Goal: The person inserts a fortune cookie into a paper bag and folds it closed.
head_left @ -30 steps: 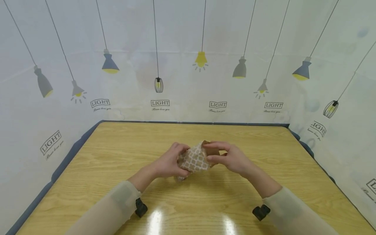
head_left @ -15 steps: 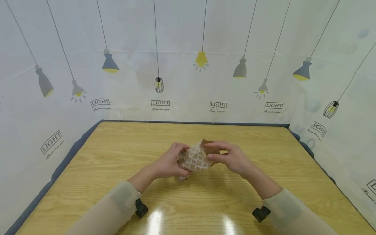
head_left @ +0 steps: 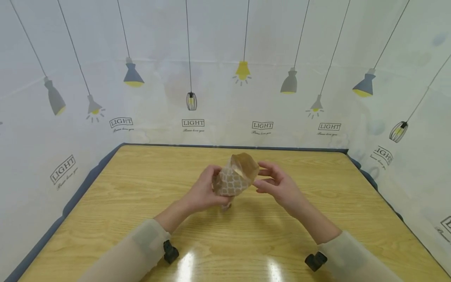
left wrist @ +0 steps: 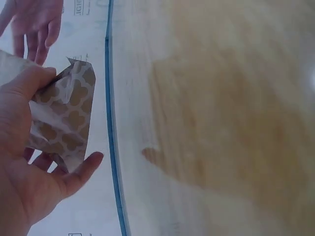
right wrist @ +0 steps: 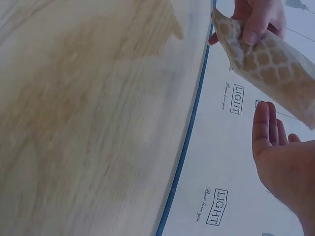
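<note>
A brown paper bag [head_left: 230,182] with a white lattice pattern is held above the middle of the table, its mouth gaping toward the upper right. My left hand [head_left: 204,192] grips its lower part between thumb and fingers. In the left wrist view the bag's folded bottom corner [left wrist: 74,123] pokes out past that thumb. My right hand [head_left: 282,188] is beside the mouth with its fingers loosely extended. The right wrist view shows the right hand [right wrist: 283,157] apart from the bag [right wrist: 275,61], holding nothing. What the bag contains is hidden.
The wooden table [head_left: 141,168] has a dark blue border [head_left: 169,145] along its far edge. Behind it hangs a pale curtain [head_left: 218,47] printed with lamps and "LIGHT" labels. Black wrist devices [head_left: 170,252] sit at both cuffs.
The bag has tilted upward and its mouth now gapes wider. My right hand has let go of the mouth's edge and moved slightly to the right. The left hand still grips the bag.
</note>
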Demonstrator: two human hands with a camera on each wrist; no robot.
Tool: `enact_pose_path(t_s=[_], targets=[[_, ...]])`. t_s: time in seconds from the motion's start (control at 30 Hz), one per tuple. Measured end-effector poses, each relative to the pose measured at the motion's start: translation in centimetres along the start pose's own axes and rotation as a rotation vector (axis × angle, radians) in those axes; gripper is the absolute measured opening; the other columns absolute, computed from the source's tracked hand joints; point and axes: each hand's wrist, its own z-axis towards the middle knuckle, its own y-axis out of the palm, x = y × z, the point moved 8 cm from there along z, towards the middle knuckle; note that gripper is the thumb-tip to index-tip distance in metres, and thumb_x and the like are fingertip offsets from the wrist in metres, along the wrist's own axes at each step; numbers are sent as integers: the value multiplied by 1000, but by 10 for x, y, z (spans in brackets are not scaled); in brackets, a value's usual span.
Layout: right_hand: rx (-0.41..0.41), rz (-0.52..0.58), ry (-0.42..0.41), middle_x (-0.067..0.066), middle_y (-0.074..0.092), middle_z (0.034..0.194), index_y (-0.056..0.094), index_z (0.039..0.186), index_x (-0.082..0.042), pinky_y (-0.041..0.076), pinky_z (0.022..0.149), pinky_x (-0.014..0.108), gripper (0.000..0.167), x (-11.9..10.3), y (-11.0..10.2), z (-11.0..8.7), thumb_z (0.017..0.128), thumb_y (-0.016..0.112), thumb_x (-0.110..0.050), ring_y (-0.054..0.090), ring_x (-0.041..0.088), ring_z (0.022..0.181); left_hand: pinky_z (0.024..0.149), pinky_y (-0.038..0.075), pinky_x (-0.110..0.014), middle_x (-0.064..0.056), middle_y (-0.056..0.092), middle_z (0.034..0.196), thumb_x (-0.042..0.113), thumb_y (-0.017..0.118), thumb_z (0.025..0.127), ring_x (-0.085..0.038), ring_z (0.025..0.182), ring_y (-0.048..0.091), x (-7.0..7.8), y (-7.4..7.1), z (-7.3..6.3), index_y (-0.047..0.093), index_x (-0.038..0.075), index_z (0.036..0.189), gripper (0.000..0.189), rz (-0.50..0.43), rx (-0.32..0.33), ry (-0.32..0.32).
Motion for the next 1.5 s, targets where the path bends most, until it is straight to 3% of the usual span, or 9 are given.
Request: enact_pose_path(t_s=[0.27, 0.43, 0.53, 0.7, 0.9, 1.2, 1.33, 1.43, 1.5], targets=[[-16, -84, 3, 19, 60, 150, 48, 162, -20, 61, 105, 42, 70, 0, 19, 1, 101, 81, -20, 66, 37, 131, 117, 53, -54, -13, 59, 138, 24, 103, 76, -30, 130, 61, 7, 10, 1, 43, 8, 141, 91, -53, 70, -64], [26, -164, -15, 16, 63, 145, 52, 159, -19, 61, 103, 44, 60, -1, 17, 2, 104, 78, -24, 67, 31, 123, 113, 55, -50, -11, 58, 136, 32, 105, 74, -29, 126, 62, 11, 15, -1, 43, 8, 141, 94, -61, 73, -67], [24, -192, -40, 18, 66, 142, 55, 157, -15, 62, 100, 41, 55, -4, 12, 2, 106, 75, -21, 68, 28, 118, 119, 50, -54, -11, 58, 145, 34, 101, 80, -31, 136, 59, 13, 11, -2, 45, 9, 146, 90, -73, 81, -46], [-36, -196, -62, 21, 65, 145, 54, 159, -10, 64, 98, 36, 53, -5, 8, 3, 108, 69, -15, 68, 32, 122, 129, 39, -62, -8, 51, 165, 26, 87, 97, -33, 157, 47, 19, 5, 0, 43, 18, 163, 80, -193, 35, 39], [-98, -180, -37, 18, 64, 147, 59, 153, -11, 64, 101, 43, 49, -2, 10, 4, 106, 73, -15, 66, 37, 132, 117, 55, -51, -12, 55, 158, 12, 82, 100, -38, 147, 56, 21, 6, 3, 49, 18, 162, 70, -364, -49, 43], [-54, -282, -5, 15, 69, 137, 66, 147, -16, 63, 90, 52, 46, 2, 8, 5, 104, 78, -27, 67, 36, 123, 95, 65, -38, -7, 63, 141, 22, 84, 100, -29, 130, 67, 17, 6, 2, 65, 19, 142, 47, -273, -3, 4], [-51, -298, -26, 16, 71, 135, 68, 146, -13, 63, 86, 43, 44, 1, 8, 6, 105, 77, -24, 68, 34, 121, 98, 65, -40, -7, 62, 143, 21, 83, 100, -29, 132, 66, 16, 6, 2, 63, 19, 143, 48, -287, 8, 7], [-48, -321, -32, 16, 72, 134, 67, 148, -12, 63, 86, 39, 44, -1, 8, 7, 106, 76, -23, 69, 33, 121, 106, 62, -49, -10, 56, 150, 15, 81, 101, -33, 137, 62, 20, 5, 0, 51, 19, 155, 62, -286, 22, 78], [-41, -346, -29, 17, 72, 133, 65, 149, -12, 64, 88, 42, 46, -1, 8, 7, 106, 75, -24, 70, 34, 121, 108, 61, -54, -14, 51, 155, 11, 78, 102, -37, 141, 60, 26, 4, -2, 39, 17, 162, 71, -236, 39, 170]])
